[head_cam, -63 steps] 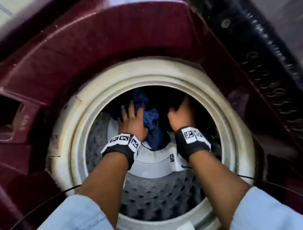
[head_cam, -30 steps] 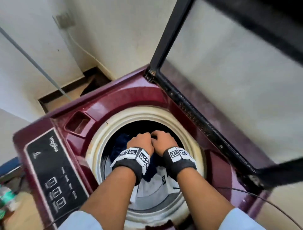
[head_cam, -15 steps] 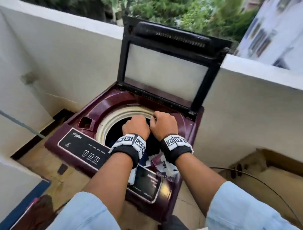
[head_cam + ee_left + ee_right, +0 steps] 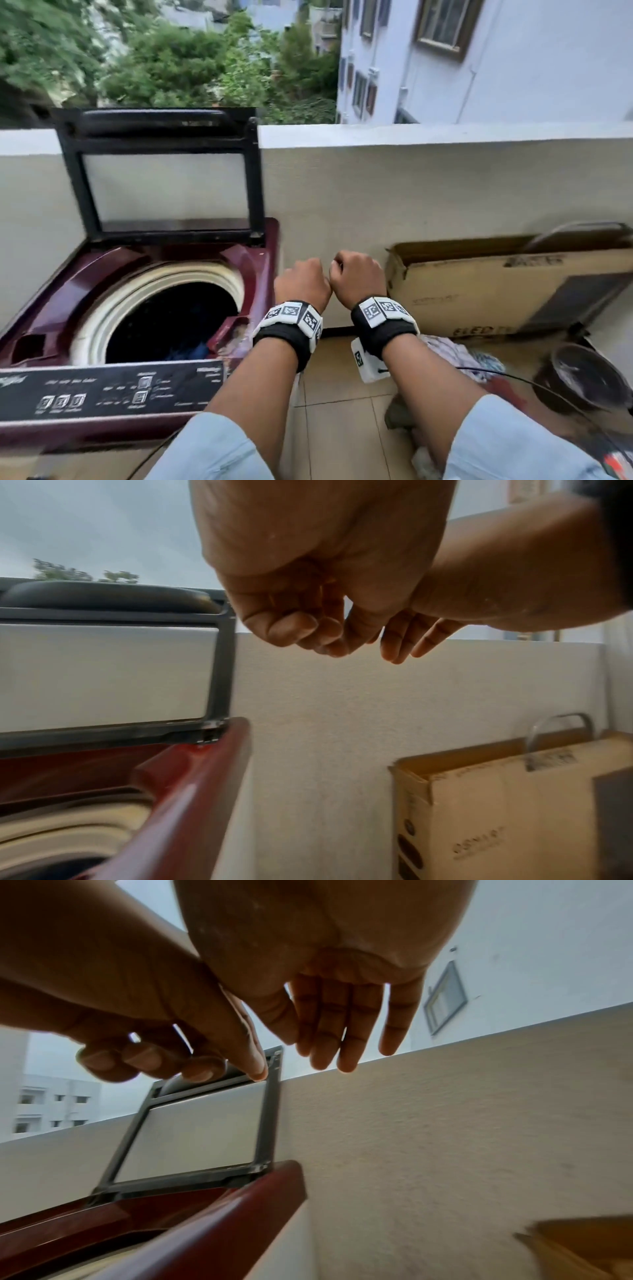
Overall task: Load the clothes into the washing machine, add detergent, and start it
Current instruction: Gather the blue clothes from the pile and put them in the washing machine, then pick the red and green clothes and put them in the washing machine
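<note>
The maroon top-loading washing machine (image 4: 85, 274) stands at the left with its glass lid (image 4: 164, 185) raised against the wall. Blue clothes (image 4: 195, 351) lie inside the dark drum, ringed by a cream rim (image 4: 113, 301). The black control panel (image 4: 102, 390) runs along the machine's front. My left hand (image 4: 303, 279) and right hand (image 4: 358, 274) hang side by side in the air just right of the machine, holding nothing. The wrist views show the left fingers (image 4: 294, 628) loosely curled and the right fingers (image 4: 346, 1031) straight, pointing down. No detergent is in view.
A pale parapet wall (image 4: 411, 164) runs behind everything. A flat cardboard box (image 4: 496, 294) leans against it at the right. On the tiled floor below my right arm lie more clothes (image 4: 445, 349) and a dark round pan (image 4: 582, 377). A thin black cable (image 4: 513, 377) crosses there.
Both hands have come up out of the drum, leaving the clothes inside, and moved right past the machine's edge. The view has lifted and swung right.
</note>
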### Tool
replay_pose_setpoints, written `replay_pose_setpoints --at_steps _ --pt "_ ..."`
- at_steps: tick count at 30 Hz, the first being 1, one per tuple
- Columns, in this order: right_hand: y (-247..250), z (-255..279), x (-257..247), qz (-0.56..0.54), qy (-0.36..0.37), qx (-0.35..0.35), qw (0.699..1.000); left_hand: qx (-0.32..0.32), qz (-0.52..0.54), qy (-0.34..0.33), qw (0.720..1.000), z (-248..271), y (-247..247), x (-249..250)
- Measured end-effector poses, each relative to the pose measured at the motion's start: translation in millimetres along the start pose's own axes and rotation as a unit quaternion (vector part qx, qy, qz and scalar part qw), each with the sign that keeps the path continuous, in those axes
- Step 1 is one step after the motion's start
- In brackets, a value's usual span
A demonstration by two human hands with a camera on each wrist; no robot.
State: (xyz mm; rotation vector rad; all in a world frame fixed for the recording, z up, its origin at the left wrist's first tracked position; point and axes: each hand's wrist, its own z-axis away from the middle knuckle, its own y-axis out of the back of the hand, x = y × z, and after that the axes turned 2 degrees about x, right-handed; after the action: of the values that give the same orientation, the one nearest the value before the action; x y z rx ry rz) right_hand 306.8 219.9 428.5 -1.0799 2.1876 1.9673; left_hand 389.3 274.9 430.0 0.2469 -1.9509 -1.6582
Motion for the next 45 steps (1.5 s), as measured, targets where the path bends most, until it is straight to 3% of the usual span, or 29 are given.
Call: replay_pose_setpoints --at_steps 10,17,25,31,39,45 --pt "95.2 87.7 225.2 0.027 -0.149 0.026 0.988 -0.091 0.005 -0.146 0.985 74.1 -90.5 220.3" --pt "118.5 159.4 335.7 0.045 -0.279 0.017 0.959 -0.179 -0.027 -0.240 0.954 125.9 -160.2 317.8" --pt "99.0 198.4 405.0 0.059 -0.344 -0.043 0.936 -0.284 -0.035 -0.262 0.922 153.9 -233.9 353.8" --pt "62.8 175.0 442.8 0.060 -0.366 -0.127 0.920 -0.350 -0.041 -0.244 0.903 126.8 -278.3 356.9" --pt "4.1 111.8 493.0 0.076 -0.321 -0.208 0.921 -0.401 -0.054 -0.240 0.882 62.6 -340.6 364.7" --pt "-64.4 99.4 562.3 0.082 -0.276 -0.276 0.917 -0.439 -0.059 -0.202 0.874 47.1 -435.9 365.2"
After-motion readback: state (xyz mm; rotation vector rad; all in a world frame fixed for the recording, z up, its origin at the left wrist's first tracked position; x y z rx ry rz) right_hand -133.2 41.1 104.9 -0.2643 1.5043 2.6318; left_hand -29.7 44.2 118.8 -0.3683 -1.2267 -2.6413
